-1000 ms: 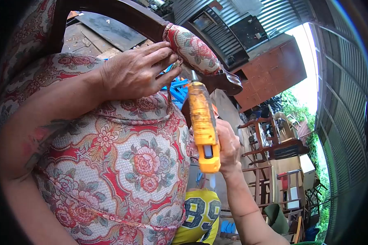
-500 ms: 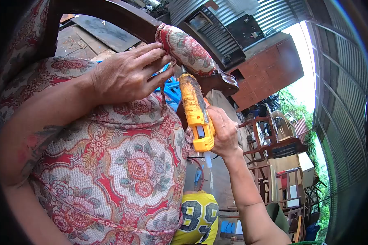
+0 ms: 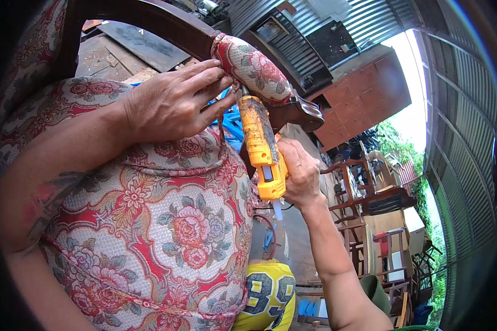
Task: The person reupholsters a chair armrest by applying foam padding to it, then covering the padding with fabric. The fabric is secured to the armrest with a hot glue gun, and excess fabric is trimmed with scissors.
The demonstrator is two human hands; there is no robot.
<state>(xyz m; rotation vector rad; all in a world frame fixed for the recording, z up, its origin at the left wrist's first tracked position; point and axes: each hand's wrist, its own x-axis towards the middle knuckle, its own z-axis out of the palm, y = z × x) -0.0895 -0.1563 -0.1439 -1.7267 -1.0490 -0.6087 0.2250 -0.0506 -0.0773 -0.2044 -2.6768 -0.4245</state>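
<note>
Now | left hand [image 3: 171, 102] pinching armrest fabric [image 3: 254, 66] | right hand [image 3: 298, 174] clamped on glue gun [image 3: 262, 146]

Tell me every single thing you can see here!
floral padded armrest: one, red and cream, top centre.
yellow plastic glue gun: one, yellow, centre, nozzle at the armrest.
floral fabric chair cushion: one, red and cream, lower left.
dark wooden chair frame: one, dark brown, top left.
yellow numbered jersey: one, yellow, bottom centre.
brown wooden cabinet: one, reddish brown, upper right.
bare wooden chairs: several, brown, right background.
left hand: one, fingertips at the armrest's fabric edge.
right hand: one, gripping the glue gun.
</note>
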